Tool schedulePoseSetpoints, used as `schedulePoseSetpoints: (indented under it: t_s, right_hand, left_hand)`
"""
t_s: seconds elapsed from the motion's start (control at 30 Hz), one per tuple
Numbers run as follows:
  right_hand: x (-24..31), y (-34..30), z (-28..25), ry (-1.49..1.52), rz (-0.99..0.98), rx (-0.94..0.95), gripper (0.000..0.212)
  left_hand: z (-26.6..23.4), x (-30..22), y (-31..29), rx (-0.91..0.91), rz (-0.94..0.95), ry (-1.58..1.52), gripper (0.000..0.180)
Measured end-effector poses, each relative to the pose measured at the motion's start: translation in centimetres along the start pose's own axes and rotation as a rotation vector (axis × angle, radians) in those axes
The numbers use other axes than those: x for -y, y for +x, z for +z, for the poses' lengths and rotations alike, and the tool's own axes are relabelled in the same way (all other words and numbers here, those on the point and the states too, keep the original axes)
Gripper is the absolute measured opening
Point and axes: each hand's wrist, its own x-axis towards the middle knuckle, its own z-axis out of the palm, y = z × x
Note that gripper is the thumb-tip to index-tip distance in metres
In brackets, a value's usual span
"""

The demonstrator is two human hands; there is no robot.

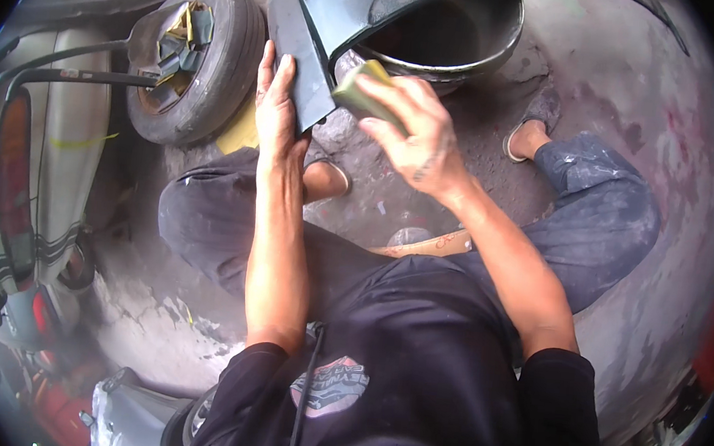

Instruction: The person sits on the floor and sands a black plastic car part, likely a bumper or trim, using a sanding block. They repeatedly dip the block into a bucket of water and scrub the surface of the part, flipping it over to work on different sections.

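A dark blue-grey body panel [299, 65] slants down toward me, its wet, glossy upper part [350, 6] lying over the rim of a round basin [509, 32] of dark liquid. My left hand [276, 114] grips the panel's lower left edge, fingers pointing up along it and partly hidden behind. In my right hand [420, 131] is a yellow-green block-shaped pad [364, 96], its end at the panel's right edge. The right fingers are slightly blurred, and whether the pad touches the panel I cannot tell.
A tyre [218, 66] lies at the left with crumpled yellow and grey sheets [184, 42] in its middle. Beside it stands a motorbike [50, 137] with black rails. A strip of cardboard [427, 244] lies between my legs on the stained concrete floor [678, 243].
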Motion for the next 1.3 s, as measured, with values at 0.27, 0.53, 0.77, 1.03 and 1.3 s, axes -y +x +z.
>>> schedulePoseSetpoints:
  t_s: [0.27, 0.53, 0.77, 1.03, 1.3]
  right_hand:
    - [1.9, 0.1, 0.3, -0.057, -0.113, 0.002, 0.042]
    - [3.0, 0.8, 0.8, -0.029, 0.098, 0.047, 0.043]
    - [1.0, 1.4, 2.7, 0.296, 0.242, -0.02, 0.044]
    - [1.9, 4.2, -0.2, -0.435, -0.201, 0.097, 0.045]
    - [-4.2, 9.6, -8.5, -0.825, -0.321, 0.011, 0.037]
  left_hand:
    - [-0.3, 0.4, -1.3, 0.004, 0.047, 0.009, 0.065]
    - [0.1, -0.2, -1.5, -0.023, 0.017, 0.022, 0.064]
    - [0.1, -0.1, -1.3, -0.011, 0.008, 0.045, 0.064]
    - [0.7, 0.6, -3.3, -0.066, -0.005, -0.031, 0.07]
    - [1.6, 0.9, -3.0, -0.074, 0.038, -0.049, 0.077]
